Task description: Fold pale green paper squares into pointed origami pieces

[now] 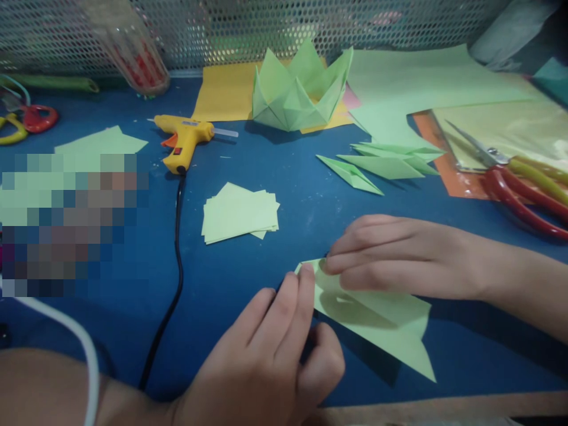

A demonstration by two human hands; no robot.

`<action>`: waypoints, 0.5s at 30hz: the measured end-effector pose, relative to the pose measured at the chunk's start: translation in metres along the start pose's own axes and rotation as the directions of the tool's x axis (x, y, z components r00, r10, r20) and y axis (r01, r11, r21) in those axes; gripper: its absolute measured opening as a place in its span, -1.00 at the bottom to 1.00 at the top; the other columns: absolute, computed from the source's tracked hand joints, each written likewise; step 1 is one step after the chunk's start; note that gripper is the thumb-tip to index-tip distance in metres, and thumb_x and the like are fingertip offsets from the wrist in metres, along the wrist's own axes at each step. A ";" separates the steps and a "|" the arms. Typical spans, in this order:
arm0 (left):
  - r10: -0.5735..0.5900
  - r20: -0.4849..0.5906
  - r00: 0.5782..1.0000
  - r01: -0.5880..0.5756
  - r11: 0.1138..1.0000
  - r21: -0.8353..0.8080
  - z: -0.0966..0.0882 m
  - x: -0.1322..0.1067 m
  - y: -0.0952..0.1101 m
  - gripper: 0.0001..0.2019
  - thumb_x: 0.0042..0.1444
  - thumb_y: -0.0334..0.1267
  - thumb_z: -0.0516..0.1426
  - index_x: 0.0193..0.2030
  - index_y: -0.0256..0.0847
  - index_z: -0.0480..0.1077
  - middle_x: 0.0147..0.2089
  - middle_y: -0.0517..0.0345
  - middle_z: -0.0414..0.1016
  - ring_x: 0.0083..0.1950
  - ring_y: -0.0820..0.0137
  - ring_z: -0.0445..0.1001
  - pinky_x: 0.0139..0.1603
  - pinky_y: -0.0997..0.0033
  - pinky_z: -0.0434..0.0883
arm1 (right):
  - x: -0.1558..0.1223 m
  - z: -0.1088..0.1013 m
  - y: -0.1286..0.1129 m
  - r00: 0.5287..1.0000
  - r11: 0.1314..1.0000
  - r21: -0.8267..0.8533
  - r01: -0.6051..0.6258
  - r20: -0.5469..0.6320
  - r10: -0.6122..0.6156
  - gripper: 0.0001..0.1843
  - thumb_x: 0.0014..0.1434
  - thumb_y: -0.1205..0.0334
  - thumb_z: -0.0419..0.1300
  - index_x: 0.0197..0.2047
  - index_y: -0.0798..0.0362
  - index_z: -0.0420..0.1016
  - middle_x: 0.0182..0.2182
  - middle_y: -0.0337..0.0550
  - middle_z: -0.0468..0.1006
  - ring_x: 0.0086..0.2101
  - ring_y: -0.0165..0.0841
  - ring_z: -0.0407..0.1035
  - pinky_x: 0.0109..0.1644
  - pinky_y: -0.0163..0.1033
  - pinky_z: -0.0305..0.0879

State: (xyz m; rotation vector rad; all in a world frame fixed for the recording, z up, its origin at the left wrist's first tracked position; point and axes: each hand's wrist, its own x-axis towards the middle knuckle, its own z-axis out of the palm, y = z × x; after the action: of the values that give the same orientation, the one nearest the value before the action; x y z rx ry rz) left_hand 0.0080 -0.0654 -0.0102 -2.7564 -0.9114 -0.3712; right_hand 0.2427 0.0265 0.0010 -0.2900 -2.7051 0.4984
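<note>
A partly folded piece of light green paper lies at the front of the blue table, its split end pointing right. My left hand presses its fingertips on the paper's left corner, thumb bent in. Across the upper edge, my right hand has its fingers together and bent onto the paper, the tips hidden against it. Beyond my hands rest a stack of green paper rectangles and several slim folded green pieces. A folded green paper lotus stands farther back.
A yellow glue gun with a black cord lies left of centre. Red-handled scissors lie right. A jar stands by the mesh panel. A white cable crosses near my left forearm. Pixelation hides the left side.
</note>
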 end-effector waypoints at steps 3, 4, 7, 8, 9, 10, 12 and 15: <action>0.010 0.002 1.000 -0.010 1.000 0.005 0.001 0.000 0.000 -0.73 0.34 -0.16 -0.21 -0.13 -0.22 0.22 0.11 -0.27 0.47 0.13 0.15 0.41 0.08 0.24 0.22 | -0.001 0.001 0.001 1.000 1.000 0.002 -0.002 0.029 0.002 -0.80 0.37 0.37 -0.07 -0.06 0.07 0.35 -0.19 -0.03 0.55 -0.07 -0.33 0.40 0.02 -0.16 0.32; 0.009 0.002 1.000 -0.009 1.000 0.012 0.001 0.000 0.000 -0.73 0.34 -0.17 -0.22 -0.14 -0.22 0.21 0.10 -0.25 0.48 0.13 0.16 0.42 0.07 0.24 0.22 | -0.001 0.001 0.002 1.000 1.000 0.006 -0.005 0.026 0.005 -0.82 0.37 0.36 -0.04 -0.06 0.08 0.34 -0.21 -0.04 0.55 -0.07 -0.33 0.40 0.01 -0.16 0.32; 0.024 -0.003 1.000 -0.024 0.999 0.038 0.002 -0.001 0.000 -0.76 0.34 -0.24 -0.23 -0.15 -0.21 0.21 0.07 -0.23 0.50 0.12 0.16 0.42 0.05 0.23 0.23 | 0.001 0.002 0.000 1.000 1.000 0.008 -0.007 0.008 0.007 -0.84 0.37 0.36 -0.03 -0.06 0.10 0.34 -0.26 -0.05 0.55 -0.12 -0.34 0.42 -0.03 -0.17 0.31; 0.031 -0.008 0.999 -0.031 0.998 0.046 0.002 -0.001 0.000 -0.77 0.34 -0.25 -0.23 -0.15 -0.22 0.21 0.07 -0.23 0.50 0.12 0.15 0.43 0.05 0.23 0.22 | 0.002 0.002 -0.001 1.000 1.000 0.002 -0.010 0.007 0.010 -0.83 0.37 0.38 -0.04 -0.07 0.10 0.34 -0.27 -0.05 0.56 -0.14 -0.35 0.42 -0.05 -0.17 0.31; 0.037 -0.005 0.999 -0.037 0.998 0.045 0.002 -0.001 0.000 -0.77 0.33 -0.26 -0.22 -0.15 -0.22 0.21 0.08 -0.24 0.49 0.12 0.14 0.43 0.05 0.22 0.22 | 0.003 0.002 -0.002 1.000 1.000 -0.007 -0.013 0.005 0.013 -0.83 0.37 0.39 -0.05 -0.07 0.11 0.34 -0.28 -0.06 0.56 -0.16 -0.36 0.42 -0.06 -0.18 0.31; 0.036 0.001 0.999 -0.036 0.999 0.039 0.001 -0.001 0.000 -0.78 0.32 -0.26 -0.20 -0.14 -0.22 0.21 0.09 -0.25 0.48 0.13 0.13 0.42 0.05 0.22 0.22 | 0.003 0.002 -0.003 1.000 1.000 -0.018 -0.015 0.002 0.015 -0.82 0.36 0.40 -0.05 -0.08 0.12 0.34 -0.28 -0.07 0.56 -0.17 -0.37 0.43 -0.07 -0.18 0.31; 0.020 0.020 1.000 -0.020 1.000 0.015 0.001 -0.001 -0.001 -0.81 0.31 -0.25 -0.17 -0.13 -0.23 0.21 0.13 -0.28 0.44 0.14 0.11 0.41 0.06 0.21 0.22 | 0.004 0.002 -0.004 1.000 0.999 -0.034 -0.021 -0.005 0.021 -0.82 0.36 0.43 -0.05 -0.09 0.13 0.35 -0.29 -0.07 0.56 -0.17 -0.38 0.43 -0.07 -0.18 0.31; -0.004 0.020 1.000 0.004 1.000 -0.003 0.001 0.000 -0.001 -0.82 0.28 -0.29 -0.14 -0.12 -0.25 0.22 0.18 -0.34 0.39 0.15 0.09 0.40 0.07 0.22 0.21 | 0.005 0.002 -0.005 1.000 0.999 -0.035 -0.028 -0.003 0.028 -0.82 0.36 0.44 -0.05 -0.12 0.15 0.36 -0.29 -0.07 0.56 -0.18 -0.39 0.43 -0.06 -0.19 0.30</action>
State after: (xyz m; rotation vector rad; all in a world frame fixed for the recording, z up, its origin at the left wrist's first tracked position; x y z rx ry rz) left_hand 0.0081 -0.0646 -0.0110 -2.7666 -0.9219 -0.3468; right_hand 0.2371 0.0224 0.0026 -0.3382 -2.7129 0.4586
